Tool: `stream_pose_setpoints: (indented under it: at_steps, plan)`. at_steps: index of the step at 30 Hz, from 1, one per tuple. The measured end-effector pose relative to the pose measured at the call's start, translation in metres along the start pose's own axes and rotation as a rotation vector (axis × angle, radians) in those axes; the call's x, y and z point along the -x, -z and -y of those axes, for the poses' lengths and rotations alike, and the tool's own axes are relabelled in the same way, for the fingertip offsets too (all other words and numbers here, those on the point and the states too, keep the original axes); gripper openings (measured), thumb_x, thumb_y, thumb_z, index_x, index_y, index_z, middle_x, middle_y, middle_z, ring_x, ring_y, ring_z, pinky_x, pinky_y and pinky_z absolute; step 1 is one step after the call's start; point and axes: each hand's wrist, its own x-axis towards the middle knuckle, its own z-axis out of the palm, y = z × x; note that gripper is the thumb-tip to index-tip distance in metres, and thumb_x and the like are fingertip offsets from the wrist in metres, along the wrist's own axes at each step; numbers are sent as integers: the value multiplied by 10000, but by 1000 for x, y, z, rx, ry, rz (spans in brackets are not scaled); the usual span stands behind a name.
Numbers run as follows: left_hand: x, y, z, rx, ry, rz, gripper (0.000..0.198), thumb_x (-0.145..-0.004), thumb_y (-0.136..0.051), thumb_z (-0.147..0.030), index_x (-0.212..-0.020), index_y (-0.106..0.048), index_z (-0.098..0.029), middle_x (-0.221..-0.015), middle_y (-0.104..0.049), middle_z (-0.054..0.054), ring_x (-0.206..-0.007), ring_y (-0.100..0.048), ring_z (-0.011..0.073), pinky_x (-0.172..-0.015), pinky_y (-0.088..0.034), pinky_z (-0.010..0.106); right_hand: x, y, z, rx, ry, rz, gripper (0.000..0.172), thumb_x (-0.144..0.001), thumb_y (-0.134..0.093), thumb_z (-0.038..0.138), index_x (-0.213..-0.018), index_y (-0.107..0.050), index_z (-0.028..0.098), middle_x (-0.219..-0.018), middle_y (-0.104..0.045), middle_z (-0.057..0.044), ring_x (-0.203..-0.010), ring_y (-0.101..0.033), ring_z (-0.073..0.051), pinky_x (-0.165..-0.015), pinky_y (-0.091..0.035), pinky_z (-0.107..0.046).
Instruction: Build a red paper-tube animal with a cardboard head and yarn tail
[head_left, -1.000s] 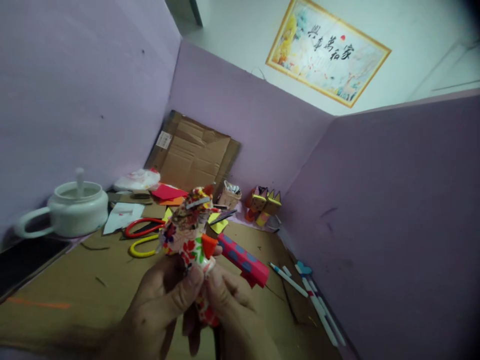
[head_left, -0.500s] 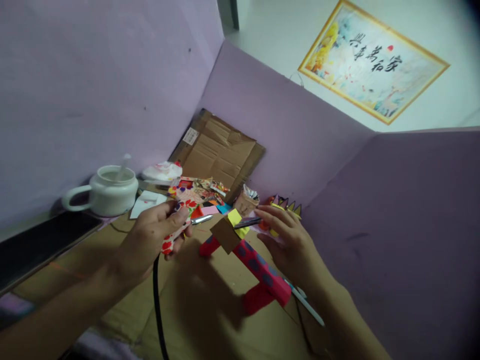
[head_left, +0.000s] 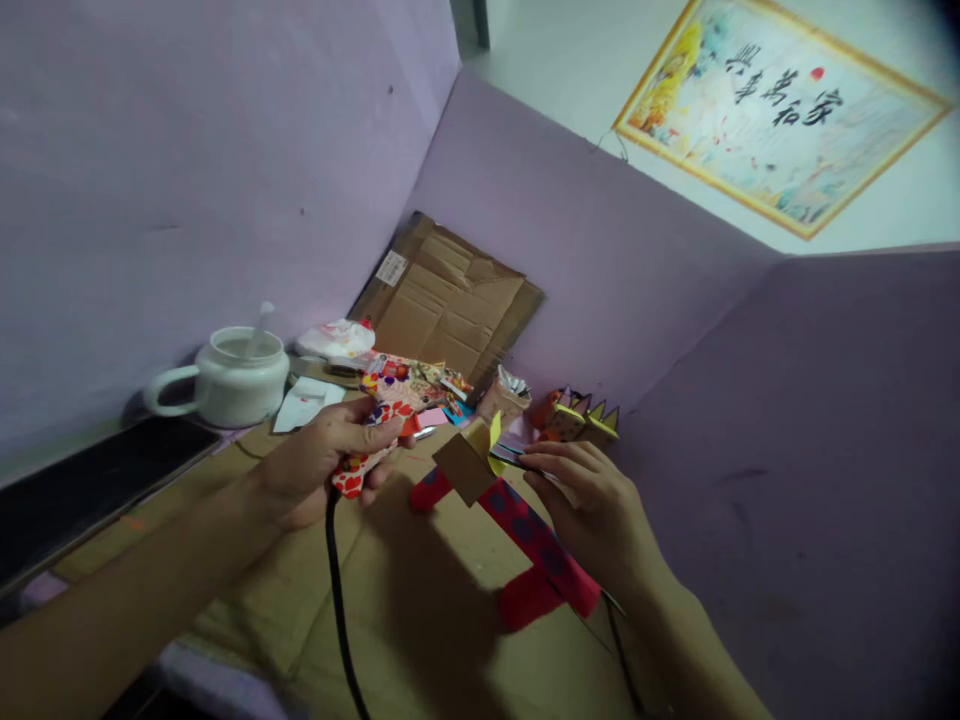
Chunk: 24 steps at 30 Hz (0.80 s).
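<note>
light: dim overall, brightest around wall poster (head_left: pixel 780 110) above right hand (head_left: pixel 589 500) | shadow (head_left: pixel 439 590): dark, soft-edged, right of left hand (head_left: pixel 337 450) | detail: soft | vignette: upper corner beyond right hand

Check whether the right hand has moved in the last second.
Yes. Judged against the leaning cardboard, the right hand has moved rightward and farther up the view, away from the flower-patterned tool in the left hand.

The right hand (head_left: pixel 592 495), having left the glue gun (head_left: pixel 394 408), is now pinching the dark strip (head_left: pixel 508 456) by the yellow paper (head_left: pixel 495 430). The left hand (head_left: pixel 334 450) is gripping the gun alone. The yellow paper is standing more upright, and the strip is slanting differently.
</note>
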Motion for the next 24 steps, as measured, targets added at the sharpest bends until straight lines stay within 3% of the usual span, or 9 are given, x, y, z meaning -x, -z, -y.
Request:
stream_pose_setpoints:
  at_steps: [3,9,16,24]
  plan:
    - [-5,4,-3,30,54,-26,217,-654,-638,-232,-804,-509,-145,-675,-581,11,-386,-403,50,-310,-309,150,2,-1,0,-3,-5,1,161,-832,-526,216,-875,-681,200,-888,-697,-62,-805,-607,-204,-710,-490,-364]
    - [-7,3,-12,96,241,-5,120,-735,-492,-258,-724,-478,-140,-575,-513,9,-390,-390,68,-321,-288,158,4,0,-2,0,-4,0,148,-822,-536,198,-872,-675,191,-867,-694,-63,-800,-607,-206,-697,-493,-362]
    - [-2,-8,-21,-20,265,21,176,-677,-596,-262,-689,-456,-157,-531,-433,-34,-385,-318,36,-329,-198,133,5,-1,-4,8,-9,-2,150,-827,-537,208,-870,-679,184,-846,-698,-59,-785,-604,-206,-693,-488,-362]
    - [-7,-16,-28,-204,334,21,237,-682,-639,-338,-674,-462,-180,-510,-462,-29,-356,-332,44,-306,-183,127,3,-1,-4,15,-10,-18,178,-844,-509,191,-883,-683,186,-844,-700,-63,-800,-603,-210,-700,-470,-360]
